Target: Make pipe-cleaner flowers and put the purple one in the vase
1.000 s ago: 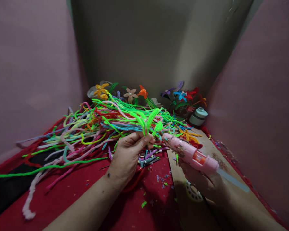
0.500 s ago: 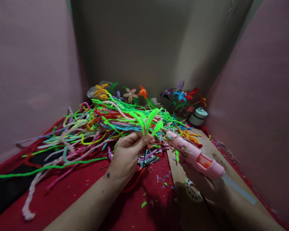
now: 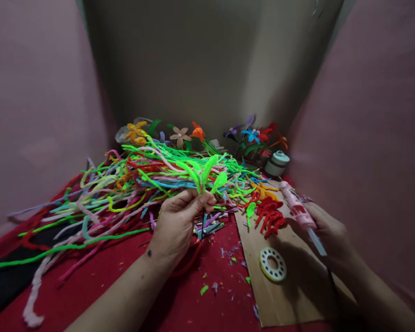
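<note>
Between the thumb and fingers of my left hand [image 3: 176, 219] is a bright green pipe-cleaner flower piece [image 3: 204, 175] with several leaf-like loops spreading upward. A dark stem shows below the pinch. My right hand [image 3: 321, 226] is wrapped round a pink glue gun [image 3: 295, 205], with a clear glue stick [image 3: 317, 240] sticking out of its back end. The gun is over the right side of the cardboard, apart from the green piece. Scissors [image 3: 209, 229] lie on the red cloth just beyond my left wrist.
A pile of coloured pipe cleaners [image 3: 124, 189] spreads across the left and middle. Cardboard [image 3: 276, 304] at right bears a white tape ring [image 3: 273, 264] and red pipe-cleaner pieces [image 3: 269, 214]. Finished flowers [image 3: 180, 137] and a pale jar [image 3: 277, 163] stand at the back.
My right hand has drawn the glue gun away from the green piece, to the right, and turned it more upright. The red pieces and tape ring now show fully. My left hand keeps its pinch.
</note>
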Available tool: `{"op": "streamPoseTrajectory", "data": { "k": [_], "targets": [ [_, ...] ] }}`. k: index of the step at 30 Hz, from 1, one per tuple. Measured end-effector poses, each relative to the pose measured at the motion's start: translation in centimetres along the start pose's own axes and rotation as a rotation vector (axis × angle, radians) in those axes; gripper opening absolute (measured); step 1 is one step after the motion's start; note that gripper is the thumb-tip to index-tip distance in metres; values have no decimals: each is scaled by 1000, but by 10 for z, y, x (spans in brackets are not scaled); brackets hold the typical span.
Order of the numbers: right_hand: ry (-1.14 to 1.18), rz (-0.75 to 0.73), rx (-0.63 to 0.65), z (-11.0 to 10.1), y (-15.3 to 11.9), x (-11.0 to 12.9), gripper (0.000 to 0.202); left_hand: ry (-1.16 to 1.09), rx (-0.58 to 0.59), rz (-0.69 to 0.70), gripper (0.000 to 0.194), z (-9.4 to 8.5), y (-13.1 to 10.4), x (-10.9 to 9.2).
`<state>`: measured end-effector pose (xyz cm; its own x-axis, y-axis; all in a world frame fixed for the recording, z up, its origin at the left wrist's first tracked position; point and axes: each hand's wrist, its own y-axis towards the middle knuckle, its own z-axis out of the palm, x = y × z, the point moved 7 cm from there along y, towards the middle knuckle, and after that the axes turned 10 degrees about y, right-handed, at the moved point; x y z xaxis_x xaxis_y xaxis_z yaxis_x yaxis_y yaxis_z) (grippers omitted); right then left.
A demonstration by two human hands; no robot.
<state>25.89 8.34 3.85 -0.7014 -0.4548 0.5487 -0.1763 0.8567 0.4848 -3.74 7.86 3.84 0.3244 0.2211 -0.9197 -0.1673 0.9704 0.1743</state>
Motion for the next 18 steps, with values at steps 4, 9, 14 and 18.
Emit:
{"op": "streamPoseTrajectory", "data": {
  "k": [4, 9, 14, 18],
  "targets": [
    [-189, 164, 53, -19, -13, -49, 23, -4, 8, -11, 8, 3, -2, -2],
    [-311, 229, 160, -25, -22, -76, 27, 12, 11, -27, 8, 3, -2, -3],
    [-338, 195, 261, -20, -22, -75, 36, 10, 10, -39, 10, 4, -3, -4],
    [-390, 217, 307, -24, -21, -79, 39, -16, 9, -41, 10, 5, -4, -4]
  ]
}}
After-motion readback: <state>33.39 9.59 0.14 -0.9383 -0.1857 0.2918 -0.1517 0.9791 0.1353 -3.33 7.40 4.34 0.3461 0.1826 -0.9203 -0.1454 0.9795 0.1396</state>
